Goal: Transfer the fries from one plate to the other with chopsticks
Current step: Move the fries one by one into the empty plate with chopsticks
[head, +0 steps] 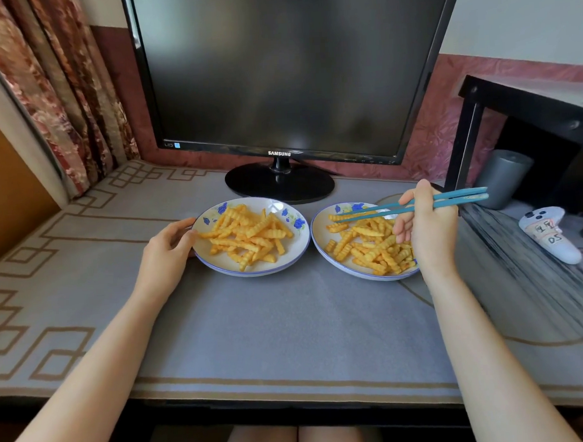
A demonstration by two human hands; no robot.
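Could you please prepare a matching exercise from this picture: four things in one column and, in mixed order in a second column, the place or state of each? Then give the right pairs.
Column one
1. left hand
2. chopsticks
3. monitor
4. white controller

Column two
A. screen dark, at the back of the table
B. lies far right, beyond the right plate
C. holds the rim of the left plate
D. pinched in the right hand, tips over the right plate

Pairs: 1-C, 2-D, 3-A, 4-B
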